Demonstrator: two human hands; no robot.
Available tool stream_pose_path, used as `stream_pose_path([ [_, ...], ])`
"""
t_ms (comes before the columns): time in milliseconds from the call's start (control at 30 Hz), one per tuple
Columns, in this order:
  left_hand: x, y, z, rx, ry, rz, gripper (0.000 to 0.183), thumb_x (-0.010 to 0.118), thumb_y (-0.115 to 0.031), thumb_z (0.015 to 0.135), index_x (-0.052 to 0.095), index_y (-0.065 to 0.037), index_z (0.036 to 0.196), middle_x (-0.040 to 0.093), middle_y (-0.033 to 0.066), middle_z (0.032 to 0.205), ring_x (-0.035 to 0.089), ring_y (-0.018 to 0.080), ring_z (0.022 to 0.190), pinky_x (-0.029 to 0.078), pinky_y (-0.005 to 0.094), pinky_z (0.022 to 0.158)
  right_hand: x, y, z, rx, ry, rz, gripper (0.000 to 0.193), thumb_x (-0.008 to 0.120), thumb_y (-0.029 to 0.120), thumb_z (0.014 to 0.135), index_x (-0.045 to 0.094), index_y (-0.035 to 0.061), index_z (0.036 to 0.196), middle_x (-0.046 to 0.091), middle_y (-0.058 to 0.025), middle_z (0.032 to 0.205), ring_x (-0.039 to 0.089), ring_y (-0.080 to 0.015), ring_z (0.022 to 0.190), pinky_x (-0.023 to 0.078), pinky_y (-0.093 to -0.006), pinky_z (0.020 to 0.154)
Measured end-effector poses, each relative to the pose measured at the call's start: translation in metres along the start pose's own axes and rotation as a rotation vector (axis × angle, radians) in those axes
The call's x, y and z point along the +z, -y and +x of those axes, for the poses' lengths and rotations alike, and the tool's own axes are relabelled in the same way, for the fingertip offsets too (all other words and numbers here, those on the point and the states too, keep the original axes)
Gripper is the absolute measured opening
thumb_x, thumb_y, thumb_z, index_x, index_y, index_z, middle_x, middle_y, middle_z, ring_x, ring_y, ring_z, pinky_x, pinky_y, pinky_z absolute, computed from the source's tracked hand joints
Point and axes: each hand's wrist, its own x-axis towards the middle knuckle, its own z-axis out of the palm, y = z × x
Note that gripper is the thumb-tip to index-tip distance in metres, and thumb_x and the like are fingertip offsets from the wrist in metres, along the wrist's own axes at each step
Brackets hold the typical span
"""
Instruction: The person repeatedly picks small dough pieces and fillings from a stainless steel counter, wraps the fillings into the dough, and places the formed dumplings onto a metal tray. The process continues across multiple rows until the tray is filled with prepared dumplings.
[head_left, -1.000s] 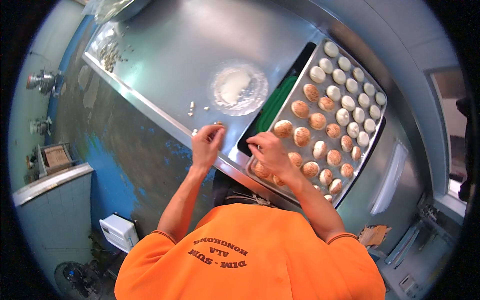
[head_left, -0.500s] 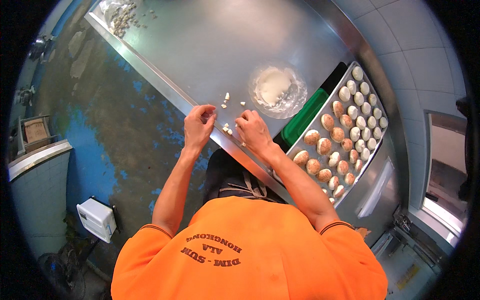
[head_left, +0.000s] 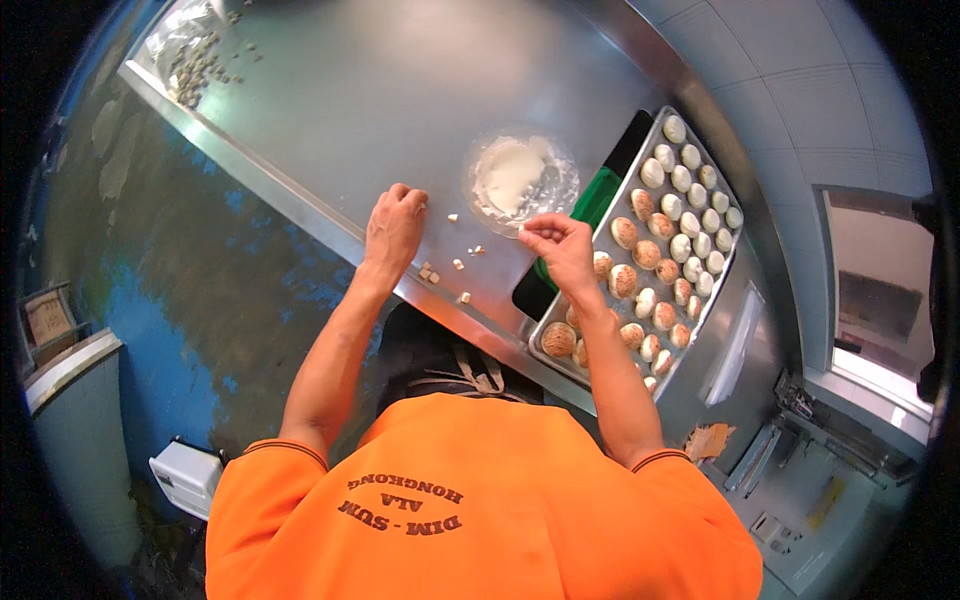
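Observation:
My right hand [head_left: 563,256] is beside the near rim of a clear bowl [head_left: 571,186], which holds white paste [head_left: 506,176]. Its thumb and forefinger pinch a small white piece [head_left: 522,230]. Over the metal table, to the left of the bowl, is my left hand [head_left: 394,232] with its fingers curled together. What those fingers hold, if anything, is too small to make out. Several small whitish pieces lie loose between the hands, among them one piece [head_left: 459,265] near the middle and a little cluster [head_left: 428,273] close to my left wrist.
A metal tray [head_left: 727,262] of round white buns, many with brown cracked tops, stands right of the bowl, over a green and black container [head_left: 597,200]. Small greyish pieces [head_left: 195,75] lie by clear plastic at the far left. The table's front edge [head_left: 300,215] runs diagonally.
My right hand has moved from the loose pieces to the bowl's rim, holding a small white piece. My left hand has shifted farther onto the table. The whole view has also shifted.

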Motion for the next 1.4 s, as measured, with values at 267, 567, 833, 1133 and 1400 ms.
stream_pose_path([
  [267, -0.013, -0.002, -0.002, -0.154, 0.046, -0.398, 0.014, 0.072, -0.004, 0.089, 0.070, -0.001, 0.102, 0.071, 0.0120, 0.096, 0.072, 0.0246, 0.083, 0.057, 0.0344, 0.076, -0.035, -0.005, 0.035, -0.264, -0.118, -0.551, 0.012, 0.076, 0.007, 0.087, 0.076, 0.0007, 0.097, 0.073, -0.0073, 0.087, 0.068, -0.0138, 0.074, 0.055, -0.0274, 0.069],
  [567, -0.023, -0.005, -0.022, -0.332, 0.061, -0.662, 0.014, 0.074, -0.004, 0.090, 0.074, 0.003, 0.102, 0.077, 0.0089, 0.094, 0.075, 0.0169, 0.089, 0.057, 0.0284, 0.082, -0.028, -0.004, 0.077, -0.506, -0.053, -0.790, 0.014, 0.068, 0.003, 0.085, 0.072, 0.0011, 0.098, 0.069, -0.0147, 0.088, 0.069, -0.0290, 0.078, 0.055, -0.0390, 0.072],
  [833, -0.027, -0.008, -0.027, -0.339, 0.054, -0.707, 0.015, 0.075, -0.005, 0.091, 0.074, 0.003, 0.103, 0.077, 0.0079, 0.094, 0.074, 0.0153, 0.089, 0.057, 0.0274, 0.081, -0.021, -0.005, 0.091, -0.570, -0.102, -0.945, 0.016, 0.070, 0.002, 0.083, 0.060, 0.0025, 0.095, 0.069, -0.0164, 0.085, 0.068, -0.0369, 0.080, 0.054, -0.0446, 0.073],
  [1133, -0.030, -0.044, -0.019, -0.306, 0.090, -0.903, 0.014, 0.074, -0.004, 0.092, 0.073, 0.003, 0.104, 0.076, 0.0071, 0.095, 0.073, 0.0142, 0.089, 0.057, 0.0263, 0.081, -0.019, 0.015, 0.066, -0.246, -0.135, -0.387, 0.016, 0.076, -0.001, 0.084, 0.062, 0.0032, 0.092, 0.072, -0.0083, 0.085, 0.070, -0.0173, 0.076, 0.055, -0.0307, 0.069],
  [1400, -0.038, -0.134, -0.014, -0.318, 0.325, -1.365, 0.022, 0.080, -0.010, 0.090, 0.072, 0.000, 0.107, 0.075, 0.0085, 0.096, 0.071, 0.0171, 0.090, 0.054, 0.0287, 0.079, -0.047, 0.088, -0.047, -0.181, -0.063, 0.241, 0.019, 0.077, -0.005, 0.086, 0.069, -0.0001, 0.102, 0.073, -0.0056, 0.092, 0.069, -0.0106, 0.083, 0.057, -0.0239, 0.079],
])
